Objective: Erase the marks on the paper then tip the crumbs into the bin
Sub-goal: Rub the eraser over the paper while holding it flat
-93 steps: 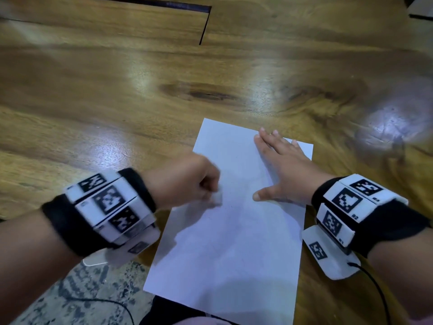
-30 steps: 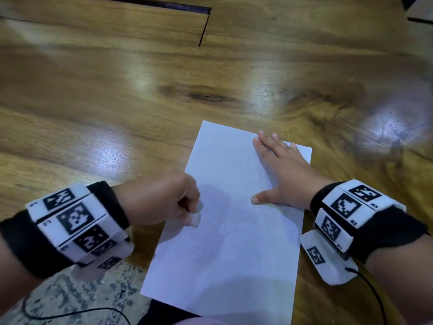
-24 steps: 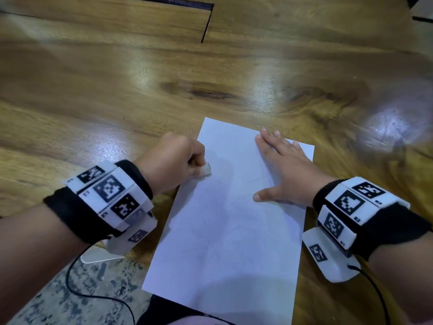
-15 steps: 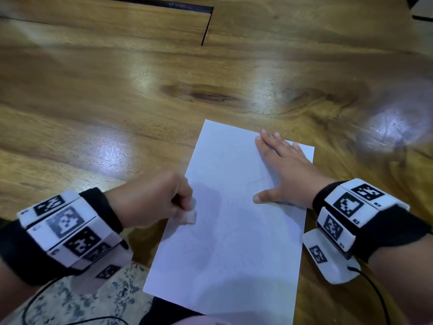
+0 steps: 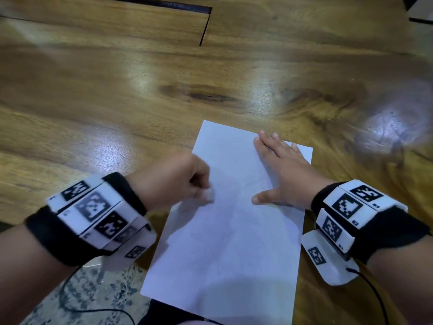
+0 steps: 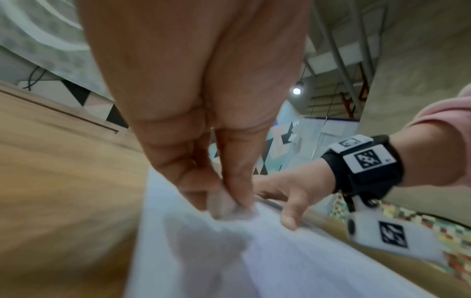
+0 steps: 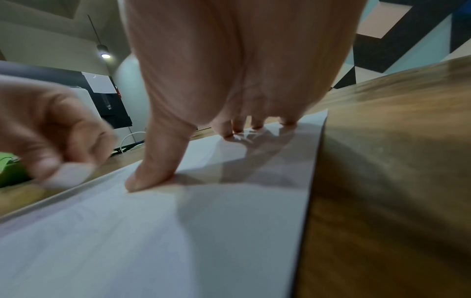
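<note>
While its near edge reaches the table's [image 5: 117, 90] front, the white paper [image 5: 225, 254] lies flat on the wood. Partway up its left side, the left hand [image 5: 173, 184] pinches a small white eraser [image 5: 209, 194] in curled fingers against the sheet. Farther up, the right hand [image 5: 281, 170] lies flat, fingers straight, pressing the far right corner.

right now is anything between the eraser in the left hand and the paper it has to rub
Nothing visible. The left hand pinches the eraser right at the paper, near its left edge. The right hand presses flat on the sheet's far right part, clear of the eraser.
</note>
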Available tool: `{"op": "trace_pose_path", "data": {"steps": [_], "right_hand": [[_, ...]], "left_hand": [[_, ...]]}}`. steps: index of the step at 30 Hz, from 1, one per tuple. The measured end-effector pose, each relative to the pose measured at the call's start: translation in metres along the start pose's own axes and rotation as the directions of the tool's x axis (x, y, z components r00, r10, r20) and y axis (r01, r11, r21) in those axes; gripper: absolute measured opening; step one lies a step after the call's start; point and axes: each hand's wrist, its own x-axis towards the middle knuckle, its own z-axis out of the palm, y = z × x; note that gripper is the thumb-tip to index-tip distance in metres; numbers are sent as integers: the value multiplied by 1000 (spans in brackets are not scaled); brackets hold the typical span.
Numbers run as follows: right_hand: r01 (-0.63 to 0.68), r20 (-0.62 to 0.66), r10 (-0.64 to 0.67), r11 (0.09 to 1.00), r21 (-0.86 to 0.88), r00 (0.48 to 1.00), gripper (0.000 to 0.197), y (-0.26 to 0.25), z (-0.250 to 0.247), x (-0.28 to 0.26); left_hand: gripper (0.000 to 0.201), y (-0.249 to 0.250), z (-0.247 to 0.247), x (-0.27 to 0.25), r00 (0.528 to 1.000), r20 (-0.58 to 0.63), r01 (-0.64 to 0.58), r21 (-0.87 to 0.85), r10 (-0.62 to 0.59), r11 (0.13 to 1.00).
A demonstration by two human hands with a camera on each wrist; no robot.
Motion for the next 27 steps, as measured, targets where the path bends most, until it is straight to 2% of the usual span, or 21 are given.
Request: {"op": "trace_pose_path", "data": {"steps": [2, 4, 9, 15, 18, 21, 24, 26, 27], "right_hand": [[-1, 4, 1, 1000, -3, 1000, 120, 0, 0, 1], [1, 5, -1, 1000, -2, 1000, 120, 0, 1, 1], [3, 5, -3, 1000, 6, 1000, 120, 2, 2, 0], [-63, -23, 63, 998, -15, 998, 115, 7, 3, -7], [-121, -31, 122, 992, 30, 992, 116, 22, 6, -22], [-118, -19, 119, 992, 49, 993, 117, 28, 8, -33], [-105, -9, 106, 994, 36, 994, 113, 23, 8, -33], [-114, -6, 115, 993, 22, 993, 112, 19, 6, -33], [-121, -8, 121, 992, 19, 993, 112, 17, 5, -32]], "left_hand": [[9, 10, 5, 15, 994, -112, -7, 19, 9, 1000], [10, 12, 12, 17, 985, -170, -17, 53, 26, 998], [25, 3, 27, -20, 995, -27, -100, 3, 100, 995], [25, 5, 34, -32, 997, -40, -66, 34, 67, 997], [30, 5, 32, -30, 999, -5, -38, 38, 38, 999], [22, 11, 18, -14, 992, 122, 19, 123, -34, 992], [13, 25, 0, 18, 968, 247, -11, 194, -38, 981], [11, 35, -8, 46, 972, 235, -6, 144, -29, 990], [12, 41, -12, 59, 982, 188, 11, 97, -29, 995]]}}
